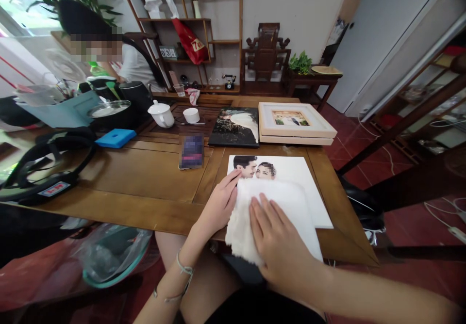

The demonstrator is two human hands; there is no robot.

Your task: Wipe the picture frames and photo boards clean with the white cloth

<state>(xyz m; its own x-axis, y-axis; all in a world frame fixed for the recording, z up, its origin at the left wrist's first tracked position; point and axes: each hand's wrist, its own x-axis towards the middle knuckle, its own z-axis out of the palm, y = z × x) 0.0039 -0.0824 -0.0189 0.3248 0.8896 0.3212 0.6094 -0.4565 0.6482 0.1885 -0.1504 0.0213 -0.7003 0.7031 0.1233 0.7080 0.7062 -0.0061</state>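
White cloth is on the wedding photo, covering its lower middle and hanging over the near table edge. Photo lies flat, face up, near the right end of the wooden table; the two heads show above the cloth.

Right hand: palm down on the cloth, fingers straight, not clenched. Left hand: fingers extended on the photo's left edge, just beside the cloth, not clenched either; its thumb is hidden.

Just behind the photo: dark photo panel, with pale picture frames stacked to its right. Left of the panel: small white cup, then lidded white pot. Further left: blue box, black headset. Another person sits beyond, at far left.
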